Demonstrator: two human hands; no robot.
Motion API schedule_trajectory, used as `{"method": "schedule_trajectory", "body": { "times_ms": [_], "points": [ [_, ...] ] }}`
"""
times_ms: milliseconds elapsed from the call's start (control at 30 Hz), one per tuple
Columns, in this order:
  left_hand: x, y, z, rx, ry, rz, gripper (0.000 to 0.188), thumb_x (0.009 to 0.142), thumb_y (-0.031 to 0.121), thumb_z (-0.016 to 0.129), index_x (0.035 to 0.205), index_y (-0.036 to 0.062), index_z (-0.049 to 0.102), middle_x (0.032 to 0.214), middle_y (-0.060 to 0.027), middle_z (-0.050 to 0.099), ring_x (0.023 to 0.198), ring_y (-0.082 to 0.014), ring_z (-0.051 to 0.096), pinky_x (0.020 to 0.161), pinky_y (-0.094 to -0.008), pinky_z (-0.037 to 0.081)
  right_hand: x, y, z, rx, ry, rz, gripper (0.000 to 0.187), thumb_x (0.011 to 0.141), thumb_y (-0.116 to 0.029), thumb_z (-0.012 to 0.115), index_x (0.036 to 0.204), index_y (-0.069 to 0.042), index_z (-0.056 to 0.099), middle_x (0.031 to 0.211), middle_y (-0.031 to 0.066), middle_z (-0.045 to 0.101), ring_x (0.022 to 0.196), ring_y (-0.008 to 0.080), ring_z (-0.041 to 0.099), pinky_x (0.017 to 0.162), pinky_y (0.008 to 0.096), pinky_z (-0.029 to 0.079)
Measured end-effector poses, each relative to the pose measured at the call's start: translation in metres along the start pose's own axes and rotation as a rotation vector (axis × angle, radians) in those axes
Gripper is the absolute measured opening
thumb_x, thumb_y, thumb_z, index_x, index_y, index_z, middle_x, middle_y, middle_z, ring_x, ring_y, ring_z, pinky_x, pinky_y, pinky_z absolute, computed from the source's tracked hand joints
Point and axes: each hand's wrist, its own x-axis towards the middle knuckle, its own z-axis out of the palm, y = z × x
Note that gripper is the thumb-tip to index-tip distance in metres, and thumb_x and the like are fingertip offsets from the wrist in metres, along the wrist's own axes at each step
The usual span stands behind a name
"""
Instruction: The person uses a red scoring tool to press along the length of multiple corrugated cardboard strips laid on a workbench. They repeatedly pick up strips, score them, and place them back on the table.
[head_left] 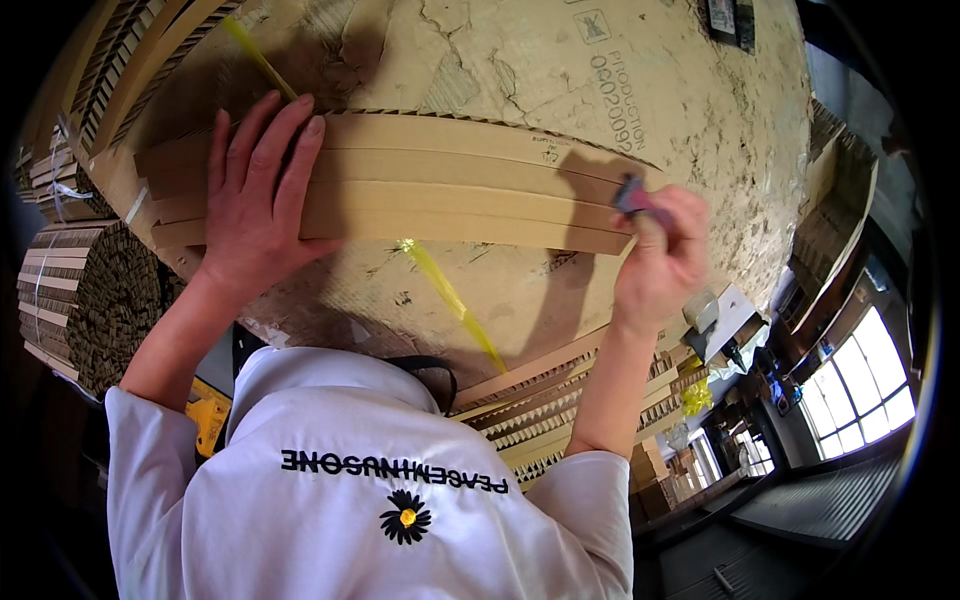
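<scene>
A row of long brown cardboard strips (440,185) lies side by side on a worn cardboard-covered surface (480,50). Across their left part rests my left hand (250,200), flat with its fingers stretched and apart. My right hand (665,255) is closed round a small tool (634,197) with a dark reddish handle and a bluish-grey head, held over the strips' right end. Its exact kind is unclear, and whether it touches the cardboard cannot be told. A yellow strap (450,300) comes out from under the strips on both long sides.
Bundled rolls of corrugated strips (60,290) stand at the left. More long strips (150,60) lie at the upper left, and stacked strips (560,400) sit near my right forearm. A small dark object (730,22) lies at the far right. Beyond is a bright window (860,385).
</scene>
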Motion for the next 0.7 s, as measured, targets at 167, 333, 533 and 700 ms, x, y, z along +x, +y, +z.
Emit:
{"method": "schedule_trajectory", "body": {
  "times_ms": [167, 333, 533, 700],
  "points": [
    [0.001, 0.001, 0.0, 0.003, 0.003, 0.004, 0.131, 0.041, 0.024, 0.098, 0.156, 0.0071, 0.037, 0.161, -0.0182, 0.04, 0.146, -0.0442, 0.042, 0.121, -0.0679, 0.027, -0.004, -0.003, 0.013, -0.424, -0.262, -0.3, 0.029, 0.078, 0.009, 0.082, 0.103, -0.004, 0.078, 0.098, 0.0085, 0.067, 0.086, 0.0191, 0.066, 0.07, 0.0287, 0.053],
    [-0.001, 0.0, -0.001, -0.006, 0.0, -0.001, 0.131, 0.041, 0.023, 0.097, 0.156, 0.0069, 0.037, 0.161, -0.0182, 0.04, 0.146, -0.0443, 0.042, 0.121, -0.0678, 0.027, -0.001, -0.006, 0.021, -0.461, -0.261, -0.3, 0.034, 0.074, 0.012, 0.081, 0.104, -0.005, 0.078, 0.098, 0.0085, 0.067, 0.084, 0.0201, 0.066, 0.068, 0.0293, 0.054],
    [0.0, 0.0, 0.001, 0.006, 0.015, 0.005, 0.129, 0.043, 0.026, 0.097, 0.156, 0.0063, 0.038, 0.16, -0.0189, 0.041, 0.145, -0.0448, 0.043, 0.12, -0.0677, 0.028, 0.001, -0.004, 0.023, -0.489, -0.275, -0.298, 0.035, 0.073, 0.013, 0.081, 0.104, -0.005, 0.079, 0.097, 0.0088, 0.068, 0.083, 0.0203, 0.067, 0.067, 0.0302, 0.054],
    [0.0, 0.0, -0.001, -0.001, 0.001, 0.003, 0.128, 0.044, 0.026, 0.097, 0.156, 0.0061, 0.038, 0.16, -0.0192, 0.041, 0.145, -0.0451, 0.043, 0.12, -0.0677, 0.028, 0.002, -0.006, 0.023, -0.501, -0.271, -0.298, 0.037, 0.071, 0.014, 0.08, 0.103, -0.004, 0.079, 0.097, 0.0094, 0.068, 0.083, 0.0209, 0.067, 0.067, 0.0302, 0.055]
  ]
}}
